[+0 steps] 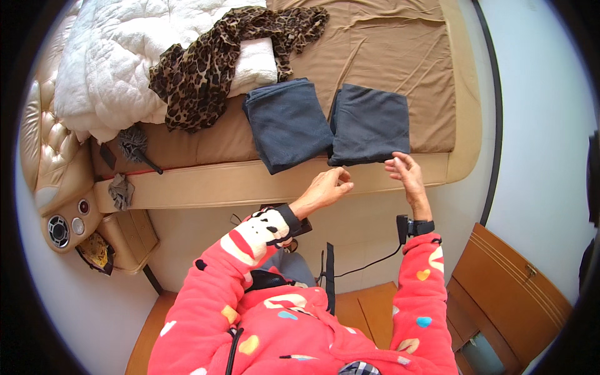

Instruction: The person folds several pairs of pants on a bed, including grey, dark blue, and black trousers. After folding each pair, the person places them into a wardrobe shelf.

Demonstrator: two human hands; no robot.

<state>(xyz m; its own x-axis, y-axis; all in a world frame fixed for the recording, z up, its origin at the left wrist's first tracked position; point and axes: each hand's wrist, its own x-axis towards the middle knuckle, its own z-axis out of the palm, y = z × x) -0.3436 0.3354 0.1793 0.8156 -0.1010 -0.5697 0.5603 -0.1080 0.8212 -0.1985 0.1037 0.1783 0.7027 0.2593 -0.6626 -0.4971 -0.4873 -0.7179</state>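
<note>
Two dark blue-grey folded cloths lie side by side near the front edge of the bed. The left folded cloth (289, 125) sits slightly tilted, its layers showing along the left side. The right folded cloth (370, 125) almost touches it. Just below the gap between them is my left hand (324, 189), fingers loosely bent and holding nothing visible. My right hand (409, 178) is at the lower right corner of the right cloth, fingers apart and fingertips over its edge. Whether those fingertips touch the fabric is hard to tell.
Behind the cloths lie a leopard-print cloth (206, 81) and a puffy white quilt (106, 69). A grey duster (133, 145) and a crumpled grey rag (120, 191) are at the left. The padded bed edge (212, 190) runs before me; a wooden cabinet panel (506, 281) stands lower right.
</note>
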